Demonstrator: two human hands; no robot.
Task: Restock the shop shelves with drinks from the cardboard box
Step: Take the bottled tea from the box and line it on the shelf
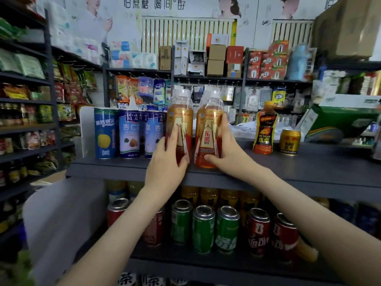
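Two orange-and-gold drink bottles stand upright side by side on the dark top shelf (309, 168). My left hand (168, 162) wraps the lower part of the left bottle (179, 118). The right bottle (209, 129) is gripped by my right hand (226, 149), fingers behind it and thumb across its front near the base. Both bottles rest near the shelf's front edge. The cardboard box they came from is out of sight.
Tall blue cans (128, 133) stand just left of the bottles. To the right are a black-and-orange bottle (266, 129) and a gold can (290, 142). The shelf below holds green cans (203, 228) and red cans (258, 232). Stocked racks line the left side and back wall.
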